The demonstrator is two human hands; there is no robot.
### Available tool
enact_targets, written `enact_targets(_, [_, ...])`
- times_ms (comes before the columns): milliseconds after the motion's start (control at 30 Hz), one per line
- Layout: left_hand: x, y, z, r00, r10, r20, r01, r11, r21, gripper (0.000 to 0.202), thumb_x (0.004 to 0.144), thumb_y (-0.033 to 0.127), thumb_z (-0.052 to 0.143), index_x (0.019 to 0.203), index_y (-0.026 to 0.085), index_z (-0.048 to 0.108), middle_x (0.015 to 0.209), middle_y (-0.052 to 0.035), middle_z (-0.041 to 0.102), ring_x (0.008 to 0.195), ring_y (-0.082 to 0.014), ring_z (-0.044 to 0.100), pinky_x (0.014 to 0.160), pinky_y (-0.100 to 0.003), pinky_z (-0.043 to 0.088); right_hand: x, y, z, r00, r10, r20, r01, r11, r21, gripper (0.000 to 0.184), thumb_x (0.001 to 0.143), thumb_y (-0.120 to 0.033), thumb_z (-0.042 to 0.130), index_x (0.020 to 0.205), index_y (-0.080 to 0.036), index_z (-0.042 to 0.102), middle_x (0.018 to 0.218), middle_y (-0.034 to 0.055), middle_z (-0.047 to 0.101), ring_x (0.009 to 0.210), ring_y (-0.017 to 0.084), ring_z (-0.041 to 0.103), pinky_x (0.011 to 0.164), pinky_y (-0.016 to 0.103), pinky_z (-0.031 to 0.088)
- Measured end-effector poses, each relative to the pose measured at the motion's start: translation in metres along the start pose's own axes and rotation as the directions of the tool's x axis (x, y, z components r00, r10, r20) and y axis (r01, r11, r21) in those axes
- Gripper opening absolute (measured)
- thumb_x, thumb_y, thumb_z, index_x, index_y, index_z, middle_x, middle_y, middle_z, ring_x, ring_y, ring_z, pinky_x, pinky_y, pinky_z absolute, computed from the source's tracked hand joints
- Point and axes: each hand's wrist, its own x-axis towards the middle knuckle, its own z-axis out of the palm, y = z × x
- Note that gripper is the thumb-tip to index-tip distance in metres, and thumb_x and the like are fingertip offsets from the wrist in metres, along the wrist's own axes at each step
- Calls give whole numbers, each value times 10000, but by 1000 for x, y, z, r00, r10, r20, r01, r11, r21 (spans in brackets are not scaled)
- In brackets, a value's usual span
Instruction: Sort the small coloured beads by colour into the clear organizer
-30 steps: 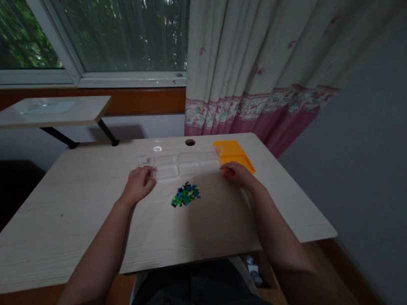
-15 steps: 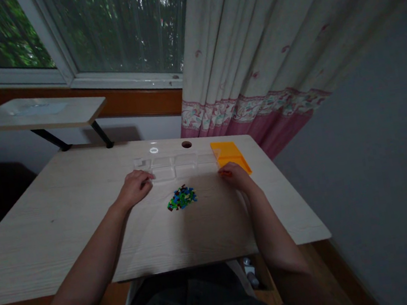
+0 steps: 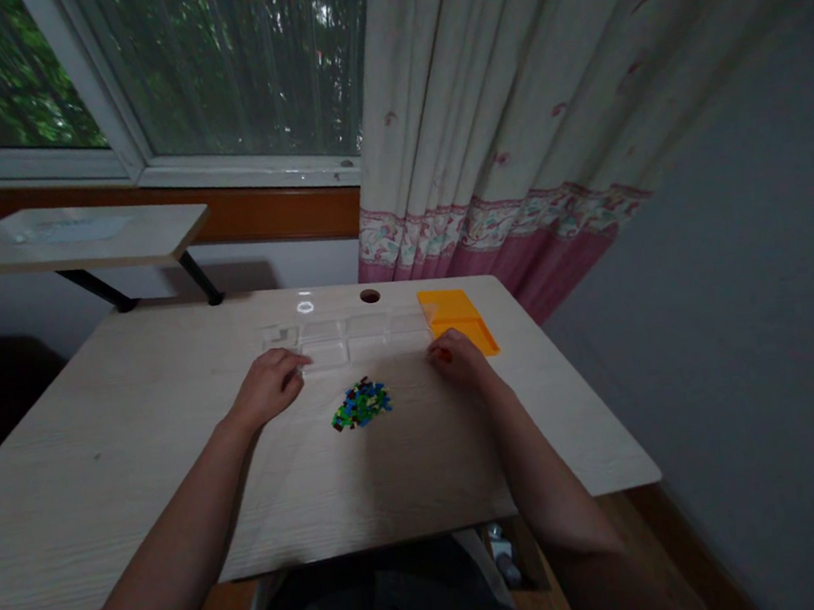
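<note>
A row of clear plastic trays with several compartments lies across the far middle of the desk. My left hand rests at their left front edge, fingers curled with the fingertips against the plastic. At the right end, my right hand has its fingers pinched together on the trays' edge; the exact grip is hard to see through the clear plastic. An orange tray lies just beyond the right hand. Nearer to me, between both hands, is a pile of small building bricks in blue, green, dark red and pale yellow.
The pale wooden desk has a round cable hole at its back. A raised shelf on black legs stands at the back left. Behind are a window and a curtain. A drawer with items shows below the front edge.
My right hand has moved slightly left, and the right end of the clear trays has shifted left with it. The left hand stays at its end. The view has tilted a little.
</note>
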Motion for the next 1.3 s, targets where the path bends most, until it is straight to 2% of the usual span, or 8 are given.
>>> enact_targets(267, [0,-2,4,1000,-23,9,23,1000,12,285,931,368,516,1102,208,678,1045,-93,669,1036,-259,584,969,-426,463,1,2,1,1000,17,2,-17,1000,24,82,828,-221,652,846,-196,727,891,62,612,845,178,569,789,285,469])
enact_targets(500, [1,-1,7,999,-39,6,39,998,56,318,935,486,544,1031,215,680,1005,-97,653,1004,-271,563,939,-431,445,1,12,1,999,37,-2,-37,999,26,112,844,-243,641,855,-200,744,882,62,639,868,189,581,803,292,473])
enact_targets(700, [2,1,5,999,-35,-1,35,999,34,309,959,467,507,937,207,671,919,-86,647,917,-251,563,882,-407,445,-1,20,1,996,82,-40,-81,996,35,128,849,-230,628,861,-199,752,873,64,642,876,195,583,822,302,479])
enact_targets(1000, [3,1,3,1000,-16,24,16,1000,14,297,956,458,514,904,209,667,898,-80,661,900,-245,568,855,-389,450,0,12,7,999,24,-46,-20,997,81,110,835,-254,664,870,-199,752,921,71,612,855,180,588,808,301,503])
enact_targets(1300, [0,-4,2,999,16,30,-16,1000,0,253,944,375,500,1034,222,680,987,-82,672,954,-240,583,909,-417,456,-1,13,-2,998,-1,62,-3,998,64,100,811,-190,681,871,-206,760,924,66,639,871,180,599,811,295,511])
